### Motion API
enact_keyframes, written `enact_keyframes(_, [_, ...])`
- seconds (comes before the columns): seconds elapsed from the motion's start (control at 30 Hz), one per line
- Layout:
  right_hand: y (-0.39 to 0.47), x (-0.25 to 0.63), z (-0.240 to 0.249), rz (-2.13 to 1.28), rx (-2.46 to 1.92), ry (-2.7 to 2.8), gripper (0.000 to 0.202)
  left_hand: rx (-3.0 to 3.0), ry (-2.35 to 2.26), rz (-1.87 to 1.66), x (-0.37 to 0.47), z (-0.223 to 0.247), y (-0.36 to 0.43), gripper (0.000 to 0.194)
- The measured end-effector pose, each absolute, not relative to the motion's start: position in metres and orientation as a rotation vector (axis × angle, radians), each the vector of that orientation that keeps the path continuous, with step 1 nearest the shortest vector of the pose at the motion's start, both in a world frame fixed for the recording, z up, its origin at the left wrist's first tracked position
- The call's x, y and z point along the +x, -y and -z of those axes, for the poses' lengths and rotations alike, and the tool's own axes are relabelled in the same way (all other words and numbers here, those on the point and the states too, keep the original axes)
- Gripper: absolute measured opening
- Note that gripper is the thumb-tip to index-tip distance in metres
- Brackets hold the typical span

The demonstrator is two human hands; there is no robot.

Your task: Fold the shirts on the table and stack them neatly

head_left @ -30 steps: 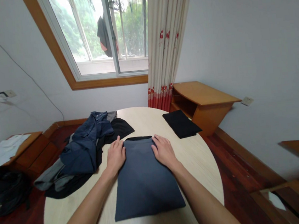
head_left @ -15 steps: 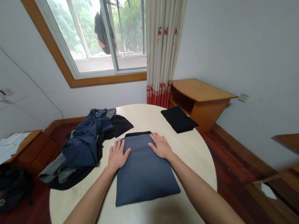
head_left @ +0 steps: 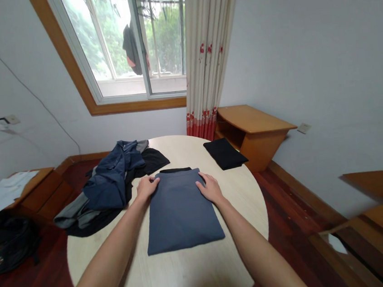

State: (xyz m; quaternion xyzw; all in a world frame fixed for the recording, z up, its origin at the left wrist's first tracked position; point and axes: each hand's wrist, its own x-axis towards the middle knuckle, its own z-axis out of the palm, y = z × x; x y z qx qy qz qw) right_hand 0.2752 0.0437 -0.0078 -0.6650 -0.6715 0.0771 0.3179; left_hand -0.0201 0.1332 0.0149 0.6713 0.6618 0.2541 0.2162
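Garment [head_left: 181, 215], folded flat — left hand [head_left: 146, 186] curled at far corner, cannot tell if pinching; right hand [head_left: 210, 187] loosely spread opposite — even pressure should keep edges square.

Head-worn view; forward and down

The folded, rectangular slate-blue cloth garment [head_left: 183, 213] looks matt and smoothly woven to me, and the folded black cloth piece [head_left: 226, 153] is just as dull. Beneath them, the round, pale, wood-look desk [head_left: 188, 276] is smooth with a soft sheen. The dark red plank floor [head_left: 284, 225] looks like polished wood; the orange-brown wooden cabinet [head_left: 257, 118] seems varnished.
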Motion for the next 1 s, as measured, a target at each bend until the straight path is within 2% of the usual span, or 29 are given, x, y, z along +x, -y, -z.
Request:
enact_keyframes(0.4, [-0.049, 0.274, 0.008, -0.165, -1.689, 1.773, 0.046, 1.565, -1.576, -0.91, -0.023, -0.014, -0.149, 0.018])
enact_keyframes(0.73, [-0.048, 0.269, 0.003, -0.055, -1.757, 1.843, 0.042, 1.697, -1.682, -0.963, -0.028, -0.024, -0.141, 0.03])
enact_keyframes(0.8, [-0.045, 0.265, -0.004, -0.005, -1.709, 1.871, 0.041, 1.8, -1.717, -0.991, -0.023, -0.029, -0.129, 0.034])
enact_keyframes(0.9, [-0.04, 0.254, -0.016, 0.024, -1.58, 1.971, 0.04, 2.258, -1.646, -0.988, -0.007, -0.031, -0.102, 0.038])
enact_keyframes(1.0, [-0.036, 0.242, -0.022, -0.001, -1.521, 2.108, 0.043, 2.652, -1.401, -0.71, 0.009, -0.022, -0.08, 0.043])
